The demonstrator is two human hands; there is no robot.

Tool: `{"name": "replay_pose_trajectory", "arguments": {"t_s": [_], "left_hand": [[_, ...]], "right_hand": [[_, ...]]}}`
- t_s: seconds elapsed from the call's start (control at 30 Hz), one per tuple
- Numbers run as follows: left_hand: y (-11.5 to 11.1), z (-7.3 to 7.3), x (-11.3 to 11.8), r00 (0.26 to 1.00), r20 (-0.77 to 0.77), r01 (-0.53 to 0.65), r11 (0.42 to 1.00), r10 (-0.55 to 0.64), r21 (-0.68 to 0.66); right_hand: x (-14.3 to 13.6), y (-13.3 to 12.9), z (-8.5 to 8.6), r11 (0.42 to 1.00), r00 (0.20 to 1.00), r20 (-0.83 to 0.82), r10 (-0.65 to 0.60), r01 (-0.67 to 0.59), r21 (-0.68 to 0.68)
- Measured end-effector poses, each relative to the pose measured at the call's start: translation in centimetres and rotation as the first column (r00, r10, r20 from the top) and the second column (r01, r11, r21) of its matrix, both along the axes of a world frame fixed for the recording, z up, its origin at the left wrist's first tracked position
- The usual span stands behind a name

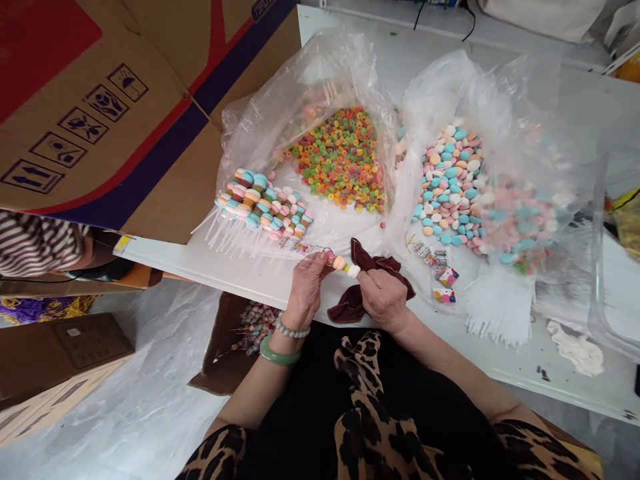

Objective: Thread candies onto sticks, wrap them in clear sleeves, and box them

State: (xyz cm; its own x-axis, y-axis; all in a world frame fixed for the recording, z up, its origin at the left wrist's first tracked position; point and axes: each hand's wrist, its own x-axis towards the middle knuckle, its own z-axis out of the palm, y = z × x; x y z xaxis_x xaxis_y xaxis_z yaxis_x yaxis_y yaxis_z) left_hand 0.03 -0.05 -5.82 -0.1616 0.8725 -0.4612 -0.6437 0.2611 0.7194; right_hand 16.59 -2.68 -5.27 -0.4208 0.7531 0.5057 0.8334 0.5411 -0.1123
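Fingers of the left hand (pixel 307 285) and right hand (pixel 385 297) pinched a candy stick (pixel 340 263). Brown cloth (pixel 349 307) lay close by. A candy-ring bag (pixel 325 63) sat beside a cardboard box (pixel 165 147).

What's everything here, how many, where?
Table: 1, white, centre
Skewer: 1, multicoloured, near centre
Skewers: pile, pastel, table left
Rings: many, orange and green, middle bag
Ovals: many, blue, pink, white, right bag
Sticks: many, white, table right
Tags: several, multicoloured, below ovals
Dark cloth: some, brown, mid table
Crumpled cloth: 1, white, table right
Cartons: several, brown, left side
Bangle: 1, green, left wrist
Left hand: 1, bare, holding skewer
Right hand: 1, bare, closed at skewer's end
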Motion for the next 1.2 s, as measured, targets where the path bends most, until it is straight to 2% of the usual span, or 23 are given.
{"name": "replay_pose_trajectory", "arguments": {"t_s": [0.1, 0.2, 0.33, 0.5, 0.57, 0.67, 0.73, 0.77, 0.83, 1.0, 1.13, 1.2], "left_hand": [[-0.1, 0.0, 0.3, 0.998, 0.008, 0.060, 0.998, -0.060, -0.031], [0.0, -0.2, 0.0, 0.984, 0.110, 0.147, 0.987, -0.139, -0.061], [0.0, -0.4, -0.7, 0.957, 0.210, 0.219, 0.972, -0.198, -0.081], [-0.2, -0.4, -0.7, 0.951, 0.187, 0.250, 0.968, -0.247, 0.011], [-0.3, -0.4, -0.5, 0.957, 0.149, 0.249, 0.968, -0.248, 0.011], [-0.3, -0.4, -0.4, 0.947, 0.158, 0.283, 0.959, -0.278, -0.009], [0.0, -0.2, -0.8, 0.922, 0.206, 0.337, 0.942, -0.328, -0.009], [0.1, -0.1, -1.0, 0.913, 0.223, 0.351, 0.937, -0.342, 0.000], [0.5, 0.2, -1.7, 0.916, 0.235, 0.327, 0.945, -0.324, 0.027], [1.2, 0.6, -2.5, 0.947, 0.240, 0.205, 0.976, -0.216, 0.068], [1.3, 0.9, -1.6, 0.973, 0.124, 0.189, 0.979, -0.197, 0.070], [1.2, 1.1, -1.0, 0.978, 0.083, 0.189, 0.980, -0.193, 0.057]], "right_hand": [[-0.3, -0.2, -0.3, 0.998, 0.998, -0.011, 0.059, -0.059, -0.016], [-0.6, -0.3, -0.2, 0.982, 0.987, -0.157, 0.040, -0.068, -0.176], [-0.7, -0.1, 0.0, 0.864, 0.897, -0.429, -0.106, -0.130, -0.486], [-1.0, 0.4, 0.4, 0.742, 0.820, -0.509, -0.263, -0.165, -0.649], [-1.3, 0.6, 0.4, 0.655, 0.728, -0.566, -0.386, -0.215, -0.724], [-1.6, 0.8, 0.3, 0.484, 0.461, -0.616, -0.639, -0.380, -0.788], [-1.6, 0.8, 0.2, 0.426, 0.324, -0.595, -0.736, -0.461, -0.778], [-1.6, 0.8, 0.1, 0.424, 0.304, -0.594, -0.745, -0.472, -0.773], [-1.3, 0.8, 0.0, 0.462, 0.358, -0.622, -0.696, -0.440, -0.770], [-0.5, 0.9, -0.3, 0.679, 0.675, -0.600, -0.428, -0.198, -0.707], [-0.5, 0.5, 0.1, 0.844, 0.837, -0.494, -0.237, -0.075, -0.532], [-0.6, 0.2, 0.4, 0.894, 0.900, -0.404, -0.165, -0.036, -0.446]]}}
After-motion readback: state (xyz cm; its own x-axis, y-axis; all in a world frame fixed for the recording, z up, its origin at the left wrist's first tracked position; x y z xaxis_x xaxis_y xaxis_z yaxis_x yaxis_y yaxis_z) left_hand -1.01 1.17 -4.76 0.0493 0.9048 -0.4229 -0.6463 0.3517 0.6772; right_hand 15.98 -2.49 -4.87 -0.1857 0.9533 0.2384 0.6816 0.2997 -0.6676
